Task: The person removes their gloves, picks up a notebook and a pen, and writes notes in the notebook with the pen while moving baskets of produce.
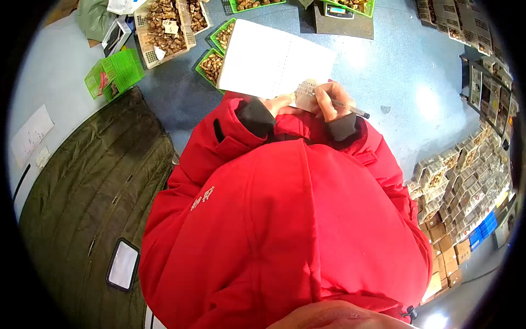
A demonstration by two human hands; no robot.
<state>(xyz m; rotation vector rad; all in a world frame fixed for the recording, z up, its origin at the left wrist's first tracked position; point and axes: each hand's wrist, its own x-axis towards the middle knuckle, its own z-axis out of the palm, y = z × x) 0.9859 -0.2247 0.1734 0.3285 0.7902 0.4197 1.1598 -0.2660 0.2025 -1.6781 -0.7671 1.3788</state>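
Observation:
An open notebook (pixel 260 57) with mostly blank white pages lies tilted in front of my red jacket. My left hand (pixel 280 103) grips its near edge, thumb on top and the other fingers hidden below. In my right hand (pixel 333 98) a pen (pixel 356 110) is pinched, its dark end pointing right and its tip over the lower right page. Dark handwriting (pixel 308 92) covers that near corner of the page, too small to read. Two green baskets of mushrooms (pixel 212 67) stand just left of the notebook, partly covered by it.
A beige crate of mushrooms (pixel 164 27) and an empty green basket (pixel 115 74) stand at the left. A small scale (pixel 338 11) sits at the back. A dark quilted cover (pixel 93 192) carries a phone-like device (pixel 123 264). Stacked crates (pixel 466 175) line the right side.

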